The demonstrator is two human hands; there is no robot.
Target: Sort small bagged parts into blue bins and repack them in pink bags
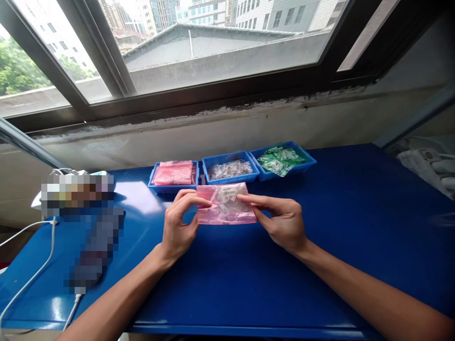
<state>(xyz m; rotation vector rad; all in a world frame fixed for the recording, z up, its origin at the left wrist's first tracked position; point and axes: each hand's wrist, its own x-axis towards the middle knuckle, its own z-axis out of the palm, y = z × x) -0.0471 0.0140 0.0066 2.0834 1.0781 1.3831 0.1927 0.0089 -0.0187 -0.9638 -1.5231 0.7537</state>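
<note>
Left hand point(177, 226) and right hand point(282, 222) grip a pink plastic bag point(226, 204) in narrow pinches at opposite edges, seemingly to keep it spread flat.

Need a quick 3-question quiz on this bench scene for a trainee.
1. What are the left hand and the right hand both holding?
2. True or false: the blue tray on the right holds green packets.
3. How many blue trays stand beyond the hands? A) two B) three C) four

Key:
1. A pink plastic bag with small items inside
2. True
3. B
</note>
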